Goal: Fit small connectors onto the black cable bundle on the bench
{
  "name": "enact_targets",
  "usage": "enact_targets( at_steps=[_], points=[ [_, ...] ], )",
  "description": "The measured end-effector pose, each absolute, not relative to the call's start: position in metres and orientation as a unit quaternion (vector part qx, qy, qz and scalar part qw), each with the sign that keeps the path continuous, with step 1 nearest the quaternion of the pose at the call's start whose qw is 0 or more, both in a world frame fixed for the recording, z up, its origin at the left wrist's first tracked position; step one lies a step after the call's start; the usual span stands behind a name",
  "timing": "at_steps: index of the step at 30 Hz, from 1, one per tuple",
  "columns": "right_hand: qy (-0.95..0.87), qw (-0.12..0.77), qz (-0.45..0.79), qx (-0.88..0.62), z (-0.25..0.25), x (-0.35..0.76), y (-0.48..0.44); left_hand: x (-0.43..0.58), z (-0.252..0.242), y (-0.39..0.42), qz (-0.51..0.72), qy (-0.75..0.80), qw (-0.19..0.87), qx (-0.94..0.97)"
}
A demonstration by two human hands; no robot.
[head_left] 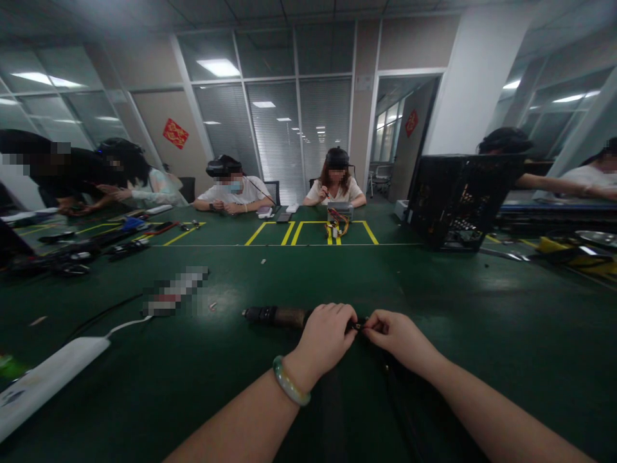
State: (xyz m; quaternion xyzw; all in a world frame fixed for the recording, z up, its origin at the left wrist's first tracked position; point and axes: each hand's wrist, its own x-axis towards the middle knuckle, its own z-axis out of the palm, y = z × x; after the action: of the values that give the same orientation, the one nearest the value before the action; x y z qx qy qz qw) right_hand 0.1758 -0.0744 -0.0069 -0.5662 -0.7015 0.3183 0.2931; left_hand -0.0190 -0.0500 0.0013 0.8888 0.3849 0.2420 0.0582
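A dark, cylindrical electric screwdriver [288,317] lies across the green table with its narrow tip to the left. My left hand [328,337], with a green and white bangle at the wrist, is wrapped over its rear end. Close beside it, my right hand [398,334] pinches a small dark cable end [359,325] against the back of the screwdriver. Whether the two parts are joined cannot be made out, as fingers cover them. A thin dark cable [387,370] runs down from under my right hand toward the table's near edge.
A white power strip [53,382] lies at the left, its cord leading to a blurred-out packet [176,292]. Black cables and parts [72,257] crowd the far left. A black computer case [457,199] stands at the right. Several people sit across the table, one behind a power supply [340,212].
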Motion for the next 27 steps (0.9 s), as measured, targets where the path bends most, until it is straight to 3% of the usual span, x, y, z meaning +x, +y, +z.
enact_targets(
  at_steps=[27],
  points=[
    [-0.7, 0.284, 0.321, -0.571, -0.008, 0.176, -0.075, -0.018, 0.004, -0.052, 0.23, 0.393, 0.049, 0.889]
  ],
)
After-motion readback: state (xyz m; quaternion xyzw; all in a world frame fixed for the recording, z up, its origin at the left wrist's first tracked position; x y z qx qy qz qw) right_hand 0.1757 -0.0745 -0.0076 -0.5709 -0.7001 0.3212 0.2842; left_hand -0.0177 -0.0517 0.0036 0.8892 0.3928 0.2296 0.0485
